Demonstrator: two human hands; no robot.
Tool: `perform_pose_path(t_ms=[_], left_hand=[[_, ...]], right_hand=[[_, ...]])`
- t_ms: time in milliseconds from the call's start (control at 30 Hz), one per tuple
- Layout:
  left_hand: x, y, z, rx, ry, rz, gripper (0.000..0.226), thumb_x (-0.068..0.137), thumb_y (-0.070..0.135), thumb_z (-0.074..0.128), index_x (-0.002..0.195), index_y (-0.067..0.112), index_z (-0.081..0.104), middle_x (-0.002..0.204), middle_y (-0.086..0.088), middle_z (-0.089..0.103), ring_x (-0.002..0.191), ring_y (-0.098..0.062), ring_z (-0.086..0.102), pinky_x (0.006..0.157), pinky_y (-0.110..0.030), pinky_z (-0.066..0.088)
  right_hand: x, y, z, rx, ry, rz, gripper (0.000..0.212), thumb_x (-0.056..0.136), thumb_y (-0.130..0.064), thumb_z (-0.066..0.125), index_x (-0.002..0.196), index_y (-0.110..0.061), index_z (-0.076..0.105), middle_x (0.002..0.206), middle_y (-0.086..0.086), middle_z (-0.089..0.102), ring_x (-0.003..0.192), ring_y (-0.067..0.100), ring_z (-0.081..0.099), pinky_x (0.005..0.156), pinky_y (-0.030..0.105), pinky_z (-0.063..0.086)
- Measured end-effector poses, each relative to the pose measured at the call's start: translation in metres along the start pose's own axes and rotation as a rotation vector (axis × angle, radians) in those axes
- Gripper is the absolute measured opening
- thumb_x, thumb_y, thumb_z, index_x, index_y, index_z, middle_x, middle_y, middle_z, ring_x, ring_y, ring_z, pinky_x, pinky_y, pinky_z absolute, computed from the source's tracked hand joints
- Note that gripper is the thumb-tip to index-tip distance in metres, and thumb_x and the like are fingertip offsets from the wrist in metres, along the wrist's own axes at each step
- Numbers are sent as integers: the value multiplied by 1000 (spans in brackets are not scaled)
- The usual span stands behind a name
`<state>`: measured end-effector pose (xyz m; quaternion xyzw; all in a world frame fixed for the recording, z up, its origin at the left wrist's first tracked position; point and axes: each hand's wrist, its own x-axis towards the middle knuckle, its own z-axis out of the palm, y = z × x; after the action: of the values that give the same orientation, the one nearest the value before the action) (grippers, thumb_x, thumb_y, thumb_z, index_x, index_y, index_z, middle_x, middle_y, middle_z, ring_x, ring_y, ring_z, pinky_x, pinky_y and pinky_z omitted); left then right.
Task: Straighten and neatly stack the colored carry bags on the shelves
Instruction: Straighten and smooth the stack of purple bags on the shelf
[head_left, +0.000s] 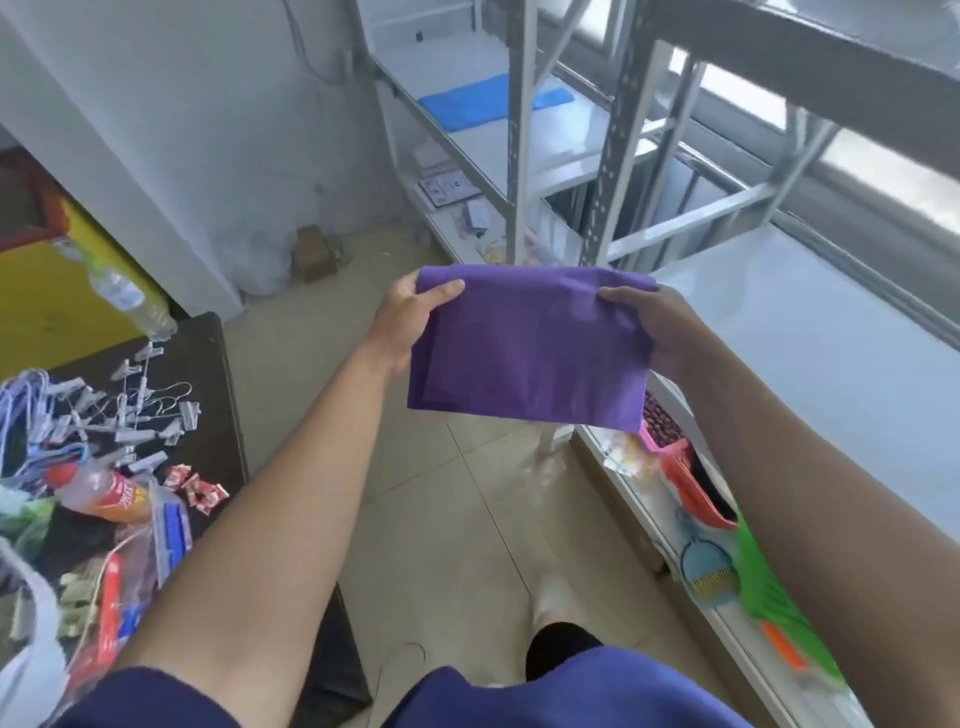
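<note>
Head view: I see the folded purple bag held flat in mid-air above the floor, just beside the white shelf. The left hand pinches its left edge and the right hand its right edge, thumbs on top. A blue bag lies flat on a farther shelf, and a cluttered table stands at left.

Beige tiles cover the floor, and a pale wall rises at the left behind a dark desk and a yellow cabinet. Grey metal shelves with white boards stand along the right, beside a window that lets in bright daylight.
</note>
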<state>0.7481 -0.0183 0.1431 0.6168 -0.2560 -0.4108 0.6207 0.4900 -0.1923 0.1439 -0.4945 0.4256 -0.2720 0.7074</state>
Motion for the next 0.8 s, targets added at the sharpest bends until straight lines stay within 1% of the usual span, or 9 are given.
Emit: perform_pose_path(t_ms=[100,200,300,400,500,600,667,733,800], left_hand=[[70,4,-32,-5,21,-13,38,92,20,76,122,-2,66,117,-21,74,106,-35,72,91,-46,59],[141,4,-64,-5,77,-38,35,94,20,74,121,-1,67,115,-18,76,102,-31,74,85,-40,60],[207,15,-93,-21,128,-69,29,94,18,74,119,2,69,114,-17,76,98,-28,75,80,-36,60],[275,33,-128,-47,166,-71,21,96,22,73,111,8,70,104,-12,78,92,-24,75,77,-35,61],[335,46,-163,-7,210,-70,33,95,32,75,112,5,69,97,-5,78,85,-17,75,69,-30,59],[405,63,-198,22,176,-50,41,92,35,77,116,3,69,102,-6,79,90,-18,76,69,-30,59],[458,73,-219,30,129,-34,42,91,36,79,117,4,70,107,-8,79,96,-22,76,76,-35,62],[512,80,-236,48,62,-30,38,90,37,80,114,9,72,110,-9,78,101,-25,75,85,-39,62],[561,90,-245,67,-20,-43,32,91,36,79,110,12,72,106,-6,79,96,-21,76,83,-37,62]], right_hand=[[70,-4,37,10,-17,15,20,82,-7,80,102,-5,79,103,21,76,89,31,74,93,49,59],[146,-6,77,-19,-7,13,13,81,-10,82,94,-11,80,93,15,76,86,29,74,86,46,61],[217,-19,115,-50,-21,14,8,85,-11,80,92,-13,78,86,8,78,76,22,75,78,41,63],[286,-41,162,-68,-54,6,17,83,-18,82,99,-13,78,94,11,78,83,26,76,81,46,63],[341,-56,206,-63,-44,22,27,83,-19,83,106,-8,77,105,19,77,92,33,76,85,50,63],[397,-69,244,-65,-4,9,23,85,-16,81,106,-5,77,101,18,78,95,36,76,84,48,63],[433,-77,267,-72,57,-20,22,86,-16,80,105,-6,77,97,14,79,90,31,77,79,41,64],[466,-80,288,-64,116,-38,19,87,-16,79,105,-8,76,96,11,80,86,26,78,75,37,64],[492,-85,304,-40,209,-39,18,88,-16,79,104,-9,76,95,10,80,86,25,78,73,35,63]])
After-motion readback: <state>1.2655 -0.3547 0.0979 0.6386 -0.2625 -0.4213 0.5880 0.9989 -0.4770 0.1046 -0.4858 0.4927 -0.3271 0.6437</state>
